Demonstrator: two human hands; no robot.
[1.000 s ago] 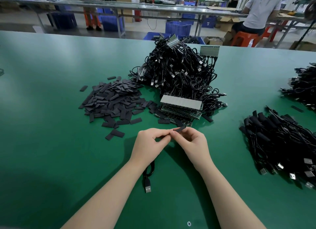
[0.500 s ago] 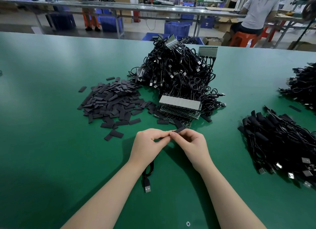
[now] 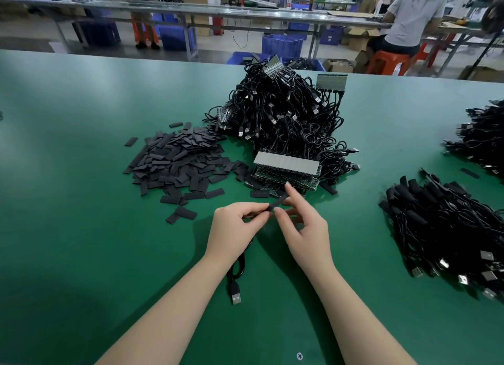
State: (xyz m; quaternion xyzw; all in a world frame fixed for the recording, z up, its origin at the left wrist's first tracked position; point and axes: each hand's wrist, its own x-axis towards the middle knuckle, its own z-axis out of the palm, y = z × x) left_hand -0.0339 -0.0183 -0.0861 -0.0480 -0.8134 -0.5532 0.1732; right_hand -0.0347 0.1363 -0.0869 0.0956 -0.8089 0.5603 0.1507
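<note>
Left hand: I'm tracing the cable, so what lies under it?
A black cable emerges beneath the left hand, ending in a USB plug on the table. Its course inside the palm is covered.
</note>
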